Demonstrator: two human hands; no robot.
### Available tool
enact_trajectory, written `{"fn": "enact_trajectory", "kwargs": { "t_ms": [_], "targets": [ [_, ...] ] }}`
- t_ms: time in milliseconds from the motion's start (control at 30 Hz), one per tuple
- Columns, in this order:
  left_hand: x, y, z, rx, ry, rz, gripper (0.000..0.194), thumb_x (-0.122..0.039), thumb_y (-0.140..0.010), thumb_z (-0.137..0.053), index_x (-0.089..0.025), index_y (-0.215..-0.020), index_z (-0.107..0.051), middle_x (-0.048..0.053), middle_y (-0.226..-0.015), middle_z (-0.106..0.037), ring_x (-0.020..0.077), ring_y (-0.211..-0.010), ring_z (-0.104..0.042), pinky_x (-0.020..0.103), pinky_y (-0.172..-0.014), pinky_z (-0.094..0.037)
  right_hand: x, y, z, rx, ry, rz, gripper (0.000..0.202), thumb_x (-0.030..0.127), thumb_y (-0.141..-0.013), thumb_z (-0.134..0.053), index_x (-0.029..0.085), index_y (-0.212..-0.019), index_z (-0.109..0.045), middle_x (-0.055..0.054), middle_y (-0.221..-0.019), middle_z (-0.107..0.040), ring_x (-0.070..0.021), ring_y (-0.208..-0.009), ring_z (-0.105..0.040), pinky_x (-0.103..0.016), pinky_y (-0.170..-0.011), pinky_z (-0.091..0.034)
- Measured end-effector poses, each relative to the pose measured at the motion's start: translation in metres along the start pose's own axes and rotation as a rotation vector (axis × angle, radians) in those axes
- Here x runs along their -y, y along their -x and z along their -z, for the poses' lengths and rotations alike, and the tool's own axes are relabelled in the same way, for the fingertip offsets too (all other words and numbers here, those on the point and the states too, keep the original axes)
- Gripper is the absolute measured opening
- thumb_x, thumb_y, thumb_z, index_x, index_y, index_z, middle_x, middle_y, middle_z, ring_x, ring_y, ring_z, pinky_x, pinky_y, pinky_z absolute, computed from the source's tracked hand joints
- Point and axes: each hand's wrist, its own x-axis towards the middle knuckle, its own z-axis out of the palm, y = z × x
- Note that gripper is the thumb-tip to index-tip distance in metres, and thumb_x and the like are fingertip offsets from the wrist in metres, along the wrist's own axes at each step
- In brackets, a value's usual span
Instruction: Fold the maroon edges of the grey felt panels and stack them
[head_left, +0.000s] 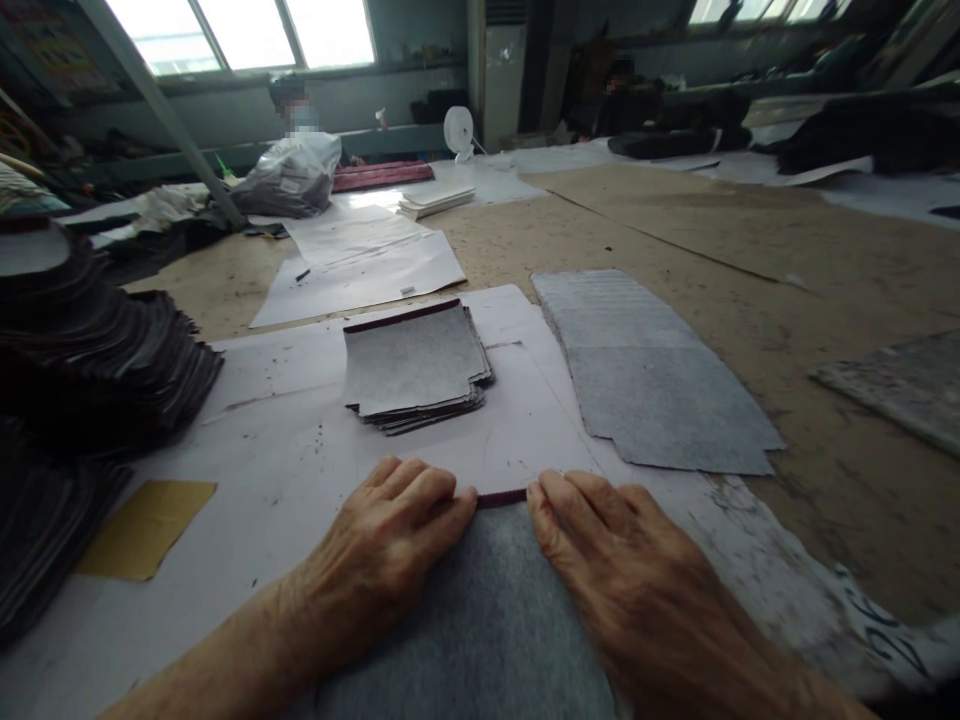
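A grey felt piece (491,610) with a dark red far edge lies flat on white paper (285,450) right in front of me. My left hand (382,545) presses palm down on its far left corner, fingers together at the red edge. My right hand (600,550) presses on the far right corner the same way. The fingertips of both hands nearly meet at the edge. Beyond them sits a small stack of cut grey pieces (416,365).
A long grey felt sheet (645,375) lies to the right on the brown table (750,260). A tall pile of dark pieces (82,350) rises at left, beside a yellow card (146,525). More paper sheets, a plastic bag and two people are at the far end.
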Motion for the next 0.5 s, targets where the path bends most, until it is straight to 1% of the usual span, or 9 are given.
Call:
{"fn": "enact_trajectory", "kwargs": {
  "t_ms": [100, 200, 300, 367, 400, 433, 500],
  "targets": [
    [0.000, -0.002, 0.001, 0.048, -0.024, -0.009, 0.028, -0.010, -0.091, -0.032, -0.009, -0.110, -0.053, 0.009, -0.089, -0.054, 0.0179, -0.076, -0.047, 0.034, -0.067, -0.041, 0.002, -0.006, 0.003, -0.032, -0.030, 0.055, 0.040, 0.001, -0.084, -0.027, 0.005, -0.103, -0.062, -0.009, -0.112, -0.059, -0.0254, -0.104, -0.048, -0.040, -0.083, -0.043],
    [0.000, -0.003, 0.002, 0.058, -0.043, -0.053, 0.029, -0.012, -0.092, -0.031, -0.006, -0.109, -0.053, 0.010, -0.088, -0.055, 0.0186, -0.076, -0.047, 0.035, -0.066, -0.041, 0.000, -0.011, 0.005, -0.027, -0.092, 0.090, 0.042, -0.001, -0.084, -0.025, 0.004, -0.105, -0.061, -0.008, -0.108, -0.061, -0.0230, -0.100, -0.050, -0.039, -0.086, -0.042],
    [0.001, -0.004, 0.002, 0.040, -0.049, -0.088, 0.029, -0.012, -0.092, -0.029, -0.004, -0.108, -0.053, 0.010, -0.089, -0.055, 0.0191, -0.077, -0.047, 0.037, -0.066, -0.041, -0.013, -0.006, 0.004, 0.005, -0.233, 0.068, 0.039, 0.003, -0.085, -0.030, 0.008, -0.111, -0.058, -0.007, -0.108, -0.061, -0.0213, -0.100, -0.051, -0.038, -0.086, -0.043],
    [0.001, -0.004, 0.001, 0.036, -0.048, -0.087, 0.029, -0.012, -0.092, -0.029, -0.005, -0.107, -0.053, 0.009, -0.087, -0.054, 0.0190, -0.076, -0.047, 0.037, -0.067, -0.041, -0.026, 0.000, 0.003, 0.021, -0.335, -0.034, 0.033, 0.011, -0.087, -0.038, 0.014, -0.113, -0.058, -0.005, -0.111, -0.060, -0.0199, -0.104, -0.052, -0.036, -0.087, -0.045],
    [0.000, -0.003, 0.000, 0.035, -0.049, -0.084, 0.029, -0.012, -0.092, -0.030, -0.005, -0.106, -0.054, 0.009, -0.086, -0.054, 0.0189, -0.076, -0.047, 0.037, -0.067, -0.041, -0.033, 0.003, 0.003, 0.021, -0.374, -0.122, 0.029, 0.015, -0.087, -0.042, 0.018, -0.109, -0.060, -0.003, -0.110, -0.061, -0.0187, -0.102, -0.054, -0.034, -0.085, -0.047],
    [0.000, -0.003, 0.000, 0.034, -0.051, -0.081, 0.028, -0.012, -0.091, -0.031, -0.006, -0.105, -0.054, 0.008, -0.084, -0.054, 0.0186, -0.075, -0.047, 0.037, -0.067, -0.041, -0.038, 0.004, 0.004, 0.006, -0.397, -0.224, 0.024, 0.018, -0.087, -0.045, 0.021, -0.104, -0.063, -0.002, -0.108, -0.062, -0.0174, -0.098, -0.056, -0.032, -0.083, -0.048],
    [0.000, -0.003, 0.000, 0.031, -0.065, -0.080, 0.026, -0.011, -0.090, -0.033, -0.006, -0.104, -0.055, 0.007, -0.082, -0.054, 0.0182, -0.074, -0.047, 0.037, -0.067, -0.040, -0.043, 0.001, 0.004, -0.071, -0.397, -0.392, 0.018, 0.022, -0.086, -0.049, 0.023, -0.092, -0.066, -0.001, -0.098, -0.064, -0.0157, -0.088, -0.061, -0.029, -0.078, -0.051]
  ]
}}
